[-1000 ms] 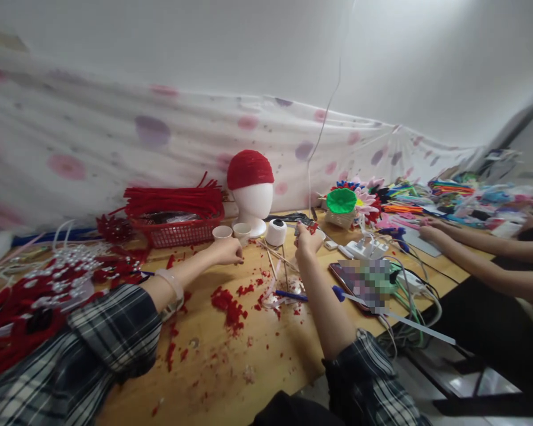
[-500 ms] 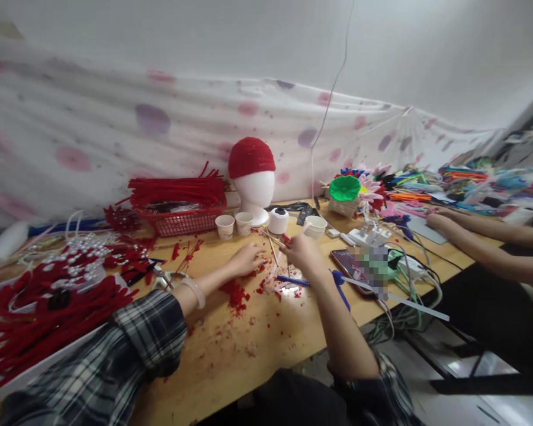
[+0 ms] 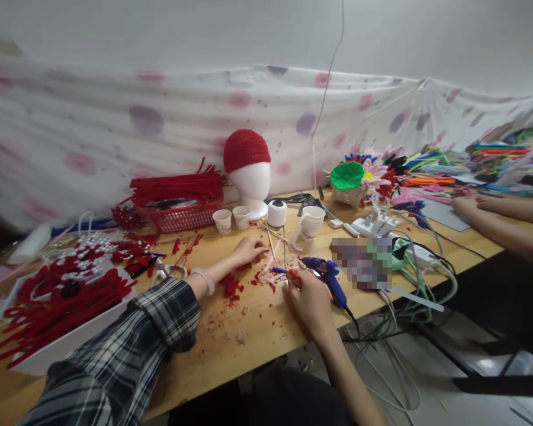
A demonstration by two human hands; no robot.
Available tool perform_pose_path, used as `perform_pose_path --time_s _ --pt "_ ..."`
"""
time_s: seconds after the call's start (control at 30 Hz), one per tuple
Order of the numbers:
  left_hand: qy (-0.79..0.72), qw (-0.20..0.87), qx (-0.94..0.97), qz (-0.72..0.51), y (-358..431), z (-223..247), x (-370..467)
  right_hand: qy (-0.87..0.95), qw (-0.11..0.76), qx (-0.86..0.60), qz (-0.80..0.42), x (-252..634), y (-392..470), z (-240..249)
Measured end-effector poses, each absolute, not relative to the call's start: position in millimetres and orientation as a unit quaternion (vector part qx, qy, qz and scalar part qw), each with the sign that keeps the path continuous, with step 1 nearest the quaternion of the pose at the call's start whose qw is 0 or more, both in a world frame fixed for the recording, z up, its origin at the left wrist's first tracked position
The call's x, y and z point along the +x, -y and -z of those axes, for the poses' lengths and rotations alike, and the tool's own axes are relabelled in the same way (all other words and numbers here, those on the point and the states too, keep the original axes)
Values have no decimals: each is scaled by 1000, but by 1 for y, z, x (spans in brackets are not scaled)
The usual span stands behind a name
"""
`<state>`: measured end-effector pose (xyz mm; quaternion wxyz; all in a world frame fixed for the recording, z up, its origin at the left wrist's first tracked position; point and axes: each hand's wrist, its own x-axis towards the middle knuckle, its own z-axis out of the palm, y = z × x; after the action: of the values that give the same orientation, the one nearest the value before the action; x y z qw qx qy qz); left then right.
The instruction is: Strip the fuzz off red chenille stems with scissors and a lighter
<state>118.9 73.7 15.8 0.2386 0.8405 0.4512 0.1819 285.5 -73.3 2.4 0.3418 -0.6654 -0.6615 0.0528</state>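
My left hand [image 3: 249, 249] lies low on the wooden table [image 3: 266, 346] among red fuzzy scraps, its fingertips pressed together at a dark red bit. Whether something is pinched there is too small to tell. Closer to the table's front edge, my right hand [image 3: 310, 300] is closed, with a small red piece [image 3: 294, 278] showing at its thumb and fingers. Just beside that hand lies a blue hot glue gun [image 3: 331, 279]. A blue pen-like stick [image 3: 279, 270] and thin wooden sticks [image 3: 273, 236] lie between the hands. Red scraps [image 3: 233, 289] cover the tabletop near my left wrist.
Behind stand a white foam head [image 3: 254, 184] with a red cap, paper cups [image 3: 222, 221] and a red basket [image 3: 177, 220] of red pipe cleaners. A box [image 3: 77, 331] of red stems is at left. Power strips [image 3: 373, 226] and a co-worker's arms [image 3: 501, 216] are at right.
My right hand has come down and nearer to me with the red piece, uncovering the glue gun. My left hand stays in about the same spot. The view has turned slightly.
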Motion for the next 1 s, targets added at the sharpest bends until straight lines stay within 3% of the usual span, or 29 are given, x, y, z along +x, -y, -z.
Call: perform_pose_path --time_s 0.27,0.6,0.77,1.0 --pt "-427 226 862 -152 -69 -37 78 637 422 -635 -113 292 72 17" --pt "-392 210 879 -173 -11 -23 79 622 430 -637 -152 294 73 17" --pt "-450 176 844 -234 -41 -25 90 614 431 -643 -153 294 71 18" --pt "-474 178 839 -199 -81 -9 123 611 431 -647 -151 295 72 18"
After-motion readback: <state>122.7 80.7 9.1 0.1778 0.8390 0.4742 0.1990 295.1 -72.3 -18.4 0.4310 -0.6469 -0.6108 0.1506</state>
